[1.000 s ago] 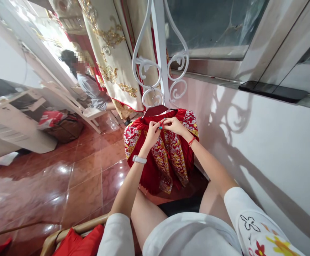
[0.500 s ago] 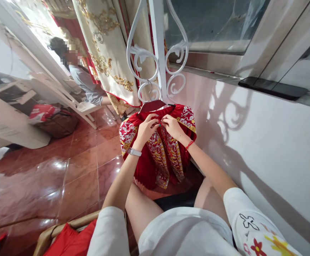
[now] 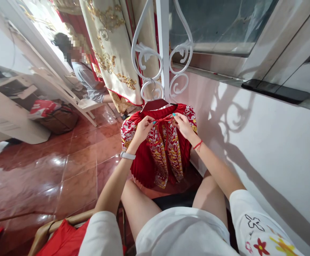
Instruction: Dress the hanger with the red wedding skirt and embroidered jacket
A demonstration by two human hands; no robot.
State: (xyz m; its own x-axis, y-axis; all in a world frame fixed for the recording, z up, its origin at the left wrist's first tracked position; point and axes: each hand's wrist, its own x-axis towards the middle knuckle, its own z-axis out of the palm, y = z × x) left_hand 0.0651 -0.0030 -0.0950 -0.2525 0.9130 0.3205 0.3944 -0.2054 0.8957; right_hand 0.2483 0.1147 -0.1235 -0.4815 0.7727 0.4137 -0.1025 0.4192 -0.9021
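A red embroidered garment (image 3: pixel 158 153) hangs on a dark red hanger (image 3: pixel 155 104) hooked to a white scrolled metal stand (image 3: pixel 163 53). Both hands are at its neckline. My left hand (image 3: pixel 143 127) pinches one end of a thin red tie cord (image 3: pixel 163 120). My right hand (image 3: pixel 182 124) pinches the other end. The cord is stretched between them across the collar. A white watch sits on the left wrist and a red string band on the right.
A cream gown with gold embroidery (image 3: pixel 112 46) hangs behind the stand. Another person (image 3: pixel 87 80) sits at the back left near a white table (image 3: pixel 64 89). A brown bag (image 3: pixel 60 121) lies on the glossy red tiles (image 3: pixel 64 170). White wall (image 3: pixel 264 149) stands close on the right; red cushion (image 3: pixel 61 241) at bottom left.
My hands have drawn apart, pulling the red cord taut between them at the collar. Earlier they were pressed close together over the neckline.
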